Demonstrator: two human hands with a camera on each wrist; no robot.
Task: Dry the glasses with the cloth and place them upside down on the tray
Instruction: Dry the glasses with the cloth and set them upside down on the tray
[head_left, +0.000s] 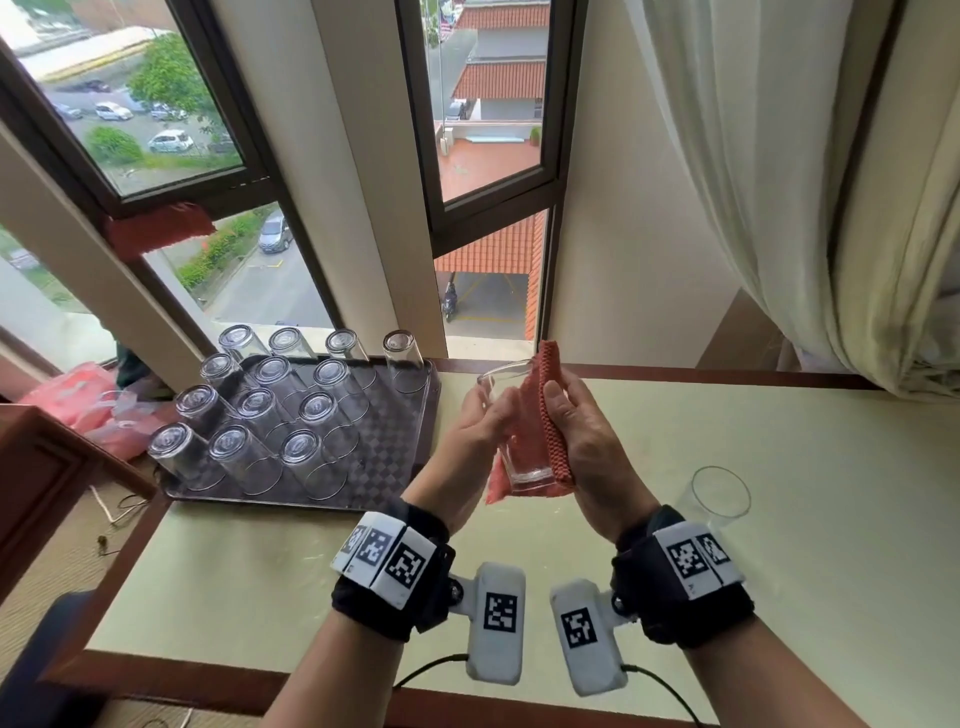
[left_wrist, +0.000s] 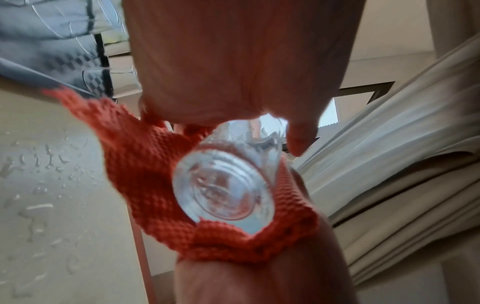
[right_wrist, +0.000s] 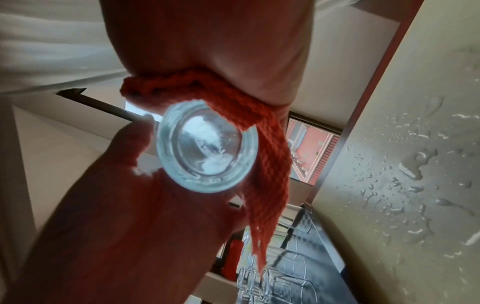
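Left side: tray (head_left: 400, 447) packed with upside-down glasses (head_left: 244, 400); centre frame, left hand (head_left: 480, 415) grips the glass (head_left: 524, 457) mid-air, right hand (head_left: 582, 431) clutches the orange cloth (head_left: 550, 395) against it; lower right, another glass (head_left: 719, 496) upright on the wet table (head_left: 805, 467).

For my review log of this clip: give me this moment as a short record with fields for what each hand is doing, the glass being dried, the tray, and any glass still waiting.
left hand: holds the glass being dried
right hand: presses the orange cloth against that glass
glass in hand: above the table, mouth tilted away from the person, cloth wrapped round its side
tray: thirteen glasses on it, all upside down
waiting glass: upright on the table, to the right of the hands
table surface: water drops visible in the wrist views
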